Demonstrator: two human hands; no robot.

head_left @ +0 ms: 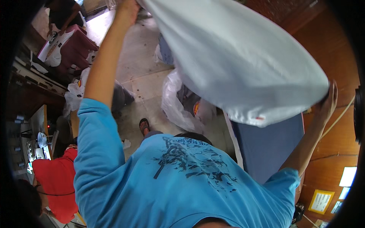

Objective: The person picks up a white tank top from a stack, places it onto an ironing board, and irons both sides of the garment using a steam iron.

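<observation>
Both arms are raised, stretching a large pale grey-white cloth garment (235,57) out in the air above a blue padded table (266,146) and a tiled floor (140,64). The left hand (127,11) is clamped on the garment's upper edge at the top of the view, while the right hand (327,104) grips its lower right corner with fingers curled behind the fabric. A crumpled clear plastic bag (176,102) of clothes sits on the floor beneath the garment.
</observation>
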